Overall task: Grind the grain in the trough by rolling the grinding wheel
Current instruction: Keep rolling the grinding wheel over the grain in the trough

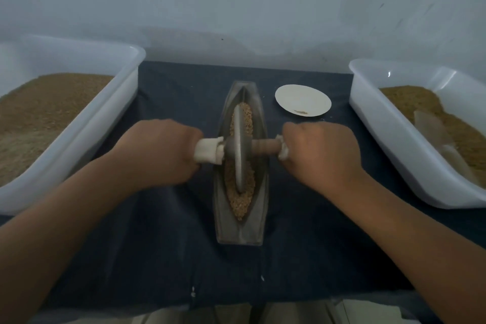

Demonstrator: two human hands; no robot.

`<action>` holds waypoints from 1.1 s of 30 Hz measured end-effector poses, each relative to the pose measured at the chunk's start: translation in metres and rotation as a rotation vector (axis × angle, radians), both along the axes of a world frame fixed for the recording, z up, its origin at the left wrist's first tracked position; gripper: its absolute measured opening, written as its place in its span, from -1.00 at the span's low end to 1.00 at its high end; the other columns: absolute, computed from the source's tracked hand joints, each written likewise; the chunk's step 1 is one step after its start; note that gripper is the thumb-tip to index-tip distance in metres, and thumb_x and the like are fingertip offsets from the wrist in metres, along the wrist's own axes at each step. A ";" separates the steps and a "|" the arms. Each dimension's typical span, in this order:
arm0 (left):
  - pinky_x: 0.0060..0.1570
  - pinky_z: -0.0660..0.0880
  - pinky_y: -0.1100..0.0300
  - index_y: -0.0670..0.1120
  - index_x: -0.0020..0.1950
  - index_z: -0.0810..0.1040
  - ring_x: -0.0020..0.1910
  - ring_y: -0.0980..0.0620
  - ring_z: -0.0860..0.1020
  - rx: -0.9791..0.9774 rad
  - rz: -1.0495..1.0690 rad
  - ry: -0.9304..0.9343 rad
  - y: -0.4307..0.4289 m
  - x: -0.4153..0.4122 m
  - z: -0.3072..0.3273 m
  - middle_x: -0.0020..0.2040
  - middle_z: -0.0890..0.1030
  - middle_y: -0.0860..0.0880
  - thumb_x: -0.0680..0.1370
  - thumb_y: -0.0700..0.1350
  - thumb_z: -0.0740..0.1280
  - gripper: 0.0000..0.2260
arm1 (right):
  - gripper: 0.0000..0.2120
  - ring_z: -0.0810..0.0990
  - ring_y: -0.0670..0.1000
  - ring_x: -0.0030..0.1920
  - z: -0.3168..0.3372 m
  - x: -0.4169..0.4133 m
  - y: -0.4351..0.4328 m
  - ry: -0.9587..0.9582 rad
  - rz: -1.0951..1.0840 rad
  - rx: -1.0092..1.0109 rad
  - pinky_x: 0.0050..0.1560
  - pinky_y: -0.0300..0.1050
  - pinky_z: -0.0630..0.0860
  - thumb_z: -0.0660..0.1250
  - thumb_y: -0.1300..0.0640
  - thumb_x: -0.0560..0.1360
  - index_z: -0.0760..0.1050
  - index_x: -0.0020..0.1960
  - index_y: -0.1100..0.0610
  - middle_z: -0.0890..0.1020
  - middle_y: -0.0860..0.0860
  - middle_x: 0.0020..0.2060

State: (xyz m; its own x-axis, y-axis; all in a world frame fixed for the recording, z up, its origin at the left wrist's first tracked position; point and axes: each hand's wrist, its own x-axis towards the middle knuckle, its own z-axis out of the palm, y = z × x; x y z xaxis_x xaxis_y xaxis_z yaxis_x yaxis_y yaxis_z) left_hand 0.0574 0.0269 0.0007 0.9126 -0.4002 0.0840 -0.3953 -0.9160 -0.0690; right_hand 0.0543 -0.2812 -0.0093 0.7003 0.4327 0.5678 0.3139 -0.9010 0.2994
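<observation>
A boat-shaped grey trough [240, 229] lies lengthways on the dark cloth in the middle. Brown grain [238, 206] fills its groove. The grey grinding wheel [238, 139] stands on edge in the grain, about mid-trough. A wooden axle [264, 146] runs through it, with white cloth wrapped round both ends. My left hand [160, 150] grips the left cloth-wrapped end. My right hand [319, 151] grips the right end, where a bit of cloth shows at the fingers.
A white tub [115, 102] full of brown grain stands at the left. Another white tub [378, 123] with grain and a pale scoop stands at the right. A small white dish [302, 98] sits right of the trough's far end. A pale wall rises behind.
</observation>
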 end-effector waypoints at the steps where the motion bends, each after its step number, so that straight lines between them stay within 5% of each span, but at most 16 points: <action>1: -0.35 0.29 0.14 0.20 -0.19 0.39 -0.35 0.11 0.42 0.009 0.015 0.005 -0.003 0.008 0.001 -0.32 0.43 0.16 0.41 0.28 0.15 -0.80 | -0.66 0.16 0.07 -0.55 0.002 0.009 0.003 0.021 -0.025 0.001 -0.39 -0.26 -0.06 0.29 -0.01 0.56 0.22 -0.31 0.01 0.21 -0.08 -0.50; 4: -0.24 0.39 0.09 0.15 -0.09 0.49 -0.18 -0.05 0.59 0.058 0.076 -0.044 -0.019 0.041 0.008 -0.26 0.43 0.13 0.47 0.22 0.21 -0.81 | -0.69 0.32 0.11 -0.50 0.005 0.044 0.010 0.113 -0.113 0.000 -0.42 -0.21 0.08 0.29 0.00 0.59 0.39 -0.27 0.09 0.42 0.02 -0.47; 8: -0.20 0.41 0.07 0.12 -0.10 0.50 -0.13 -0.10 0.62 0.067 0.105 -0.079 -0.031 0.058 0.016 -0.24 0.45 0.10 0.50 0.14 0.27 -0.87 | -0.74 0.33 0.12 -0.46 0.006 0.055 0.013 0.140 -0.132 0.062 -0.40 -0.18 0.08 0.27 0.05 0.58 0.34 -0.26 0.06 0.41 0.04 -0.45; 12: -0.29 0.37 0.13 0.15 -0.24 0.33 -0.32 0.04 0.47 0.086 0.054 -0.084 -0.018 0.022 0.009 -0.31 0.43 0.13 0.50 0.20 0.27 -0.78 | -0.67 0.26 0.10 -0.56 -0.004 0.019 0.003 0.063 -0.078 0.051 -0.44 -0.24 0.06 0.30 -0.01 0.56 0.27 -0.30 0.02 0.37 -0.02 -0.53; 16: -0.44 0.10 0.21 0.18 -0.28 0.20 -0.45 0.11 0.31 0.101 0.005 -0.230 -0.008 -0.005 -0.001 -0.39 0.37 0.13 0.46 0.24 0.28 -0.70 | -0.68 0.14 0.02 -0.54 -0.013 -0.006 -0.006 -0.026 -0.010 0.045 -0.41 -0.25 -0.09 0.21 -0.08 0.56 0.15 -0.26 -0.02 0.19 -0.12 -0.47; 21: -0.27 0.33 0.11 0.14 -0.24 0.29 -0.26 -0.09 0.54 0.045 0.122 -0.157 -0.025 0.033 0.005 -0.33 0.34 0.11 0.52 0.17 0.25 -0.77 | -0.67 0.30 0.10 -0.55 -0.001 0.044 0.009 0.052 -0.099 0.047 -0.45 -0.24 0.13 0.28 -0.01 0.54 0.22 -0.30 0.03 0.29 -0.02 -0.50; 24: -0.25 0.35 0.09 0.12 -0.16 0.42 -0.19 -0.12 0.61 0.064 0.137 -0.181 -0.031 0.049 0.011 -0.31 0.35 0.10 0.50 0.16 0.27 -0.85 | -0.69 0.38 0.14 -0.49 0.000 0.061 0.009 0.103 -0.108 0.073 -0.44 -0.20 0.11 0.29 0.02 0.55 0.25 -0.29 0.05 0.37 0.01 -0.47; 28: -0.30 0.36 0.12 0.14 -0.12 0.46 -0.30 -0.02 0.50 0.087 0.121 -0.185 -0.031 0.036 0.012 -0.30 0.44 0.11 0.51 0.18 0.29 -0.85 | -0.71 0.26 0.08 -0.56 -0.008 0.038 0.007 0.068 -0.127 0.105 -0.43 -0.25 0.05 0.33 0.02 0.56 0.43 -0.30 0.09 0.45 0.01 -0.52; 33: -0.45 0.08 0.20 0.18 -0.21 0.24 -0.46 0.15 0.28 0.193 0.001 -0.281 -0.019 0.001 0.009 -0.38 0.38 0.13 0.48 0.25 0.27 -0.74 | -0.64 0.21 0.07 -0.55 -0.015 -0.010 -0.003 0.078 -0.123 0.094 -0.44 -0.24 -0.06 0.36 -0.04 0.54 0.24 -0.29 -0.02 0.38 -0.07 -0.51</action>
